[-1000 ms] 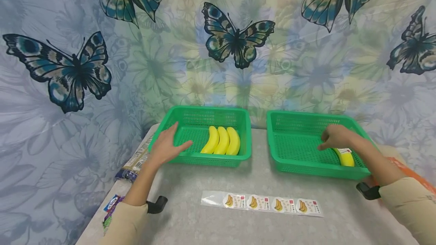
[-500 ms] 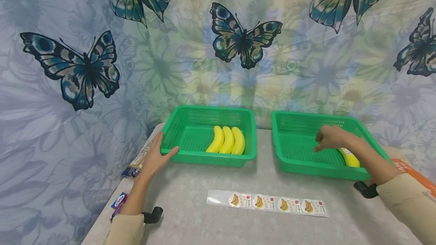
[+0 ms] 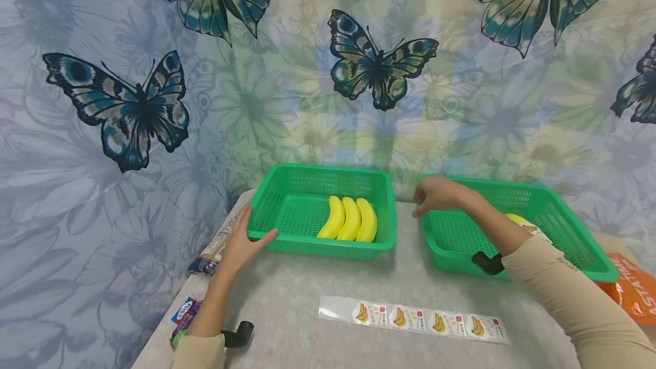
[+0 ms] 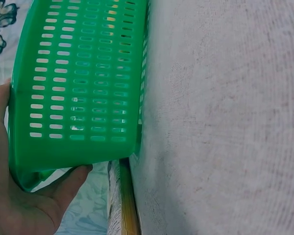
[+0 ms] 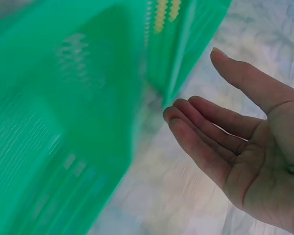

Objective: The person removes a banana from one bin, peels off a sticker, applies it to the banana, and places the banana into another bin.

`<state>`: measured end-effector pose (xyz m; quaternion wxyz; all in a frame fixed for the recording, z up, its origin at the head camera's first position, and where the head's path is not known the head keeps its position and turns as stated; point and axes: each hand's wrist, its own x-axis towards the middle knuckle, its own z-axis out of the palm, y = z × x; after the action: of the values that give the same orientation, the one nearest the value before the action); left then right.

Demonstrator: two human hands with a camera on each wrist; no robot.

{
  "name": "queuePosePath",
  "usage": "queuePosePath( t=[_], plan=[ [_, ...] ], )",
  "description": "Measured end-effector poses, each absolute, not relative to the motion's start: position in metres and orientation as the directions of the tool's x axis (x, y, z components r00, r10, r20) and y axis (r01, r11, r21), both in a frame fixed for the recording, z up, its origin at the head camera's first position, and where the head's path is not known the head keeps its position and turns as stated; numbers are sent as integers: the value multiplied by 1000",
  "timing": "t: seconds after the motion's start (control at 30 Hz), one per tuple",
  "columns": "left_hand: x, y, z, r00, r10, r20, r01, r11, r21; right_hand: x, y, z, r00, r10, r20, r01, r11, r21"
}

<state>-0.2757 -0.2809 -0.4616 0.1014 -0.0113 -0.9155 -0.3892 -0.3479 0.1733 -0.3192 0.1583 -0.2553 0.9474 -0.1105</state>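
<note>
My left hand (image 3: 243, 246) is at the near-left corner of the left green basket (image 3: 318, 247), with its fingers along the left side and thumb toward the front. In the left wrist view the thumb (image 4: 71, 188) lies against the basket wall (image 4: 83, 152). Three yellow bananas (image 3: 351, 221) lie side by side in that basket's right part. My right hand (image 3: 442, 193) hovers over the left end of the right green basket (image 3: 517, 184), holding nothing; the right wrist view shows its fingers (image 5: 201, 147) loosely bent. A banana (image 3: 519, 220) with a label lies in this basket, partly behind the forearm.
A clear strip of banana stickers (image 3: 415, 319) lies on the grey tabletop (image 3: 287, 300) in front of the baskets. Snack packets (image 3: 187, 318) and a long bag (image 3: 217, 246) line the left edge. An orange bag (image 3: 632, 289) is at the right. Butterfly-print cloth hangs behind.
My right hand has moved left, from above the labelled banana to the right basket's left end. My left hand has moved from over the left basket to its near-left corner. The view has shifted slightly.
</note>
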Motion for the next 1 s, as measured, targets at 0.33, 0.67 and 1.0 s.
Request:
queuePosePath(
  t=[0.33,0.67,1.0],
  plan=[
    [-274,-284,-457,-978,-72,198,94,691,717,-399,78,-324,-760,-607,-232,-565,794,-226],
    [-273,-280,-455,-980,-90,175,72,666,743,-449,18,-348,-778,-564,-277,-509,824,-249],
    [-270,-278,-463,-979,-123,165,45,654,755,-478,-17,-393,-805,-440,-397,-366,896,-250]
  ],
)
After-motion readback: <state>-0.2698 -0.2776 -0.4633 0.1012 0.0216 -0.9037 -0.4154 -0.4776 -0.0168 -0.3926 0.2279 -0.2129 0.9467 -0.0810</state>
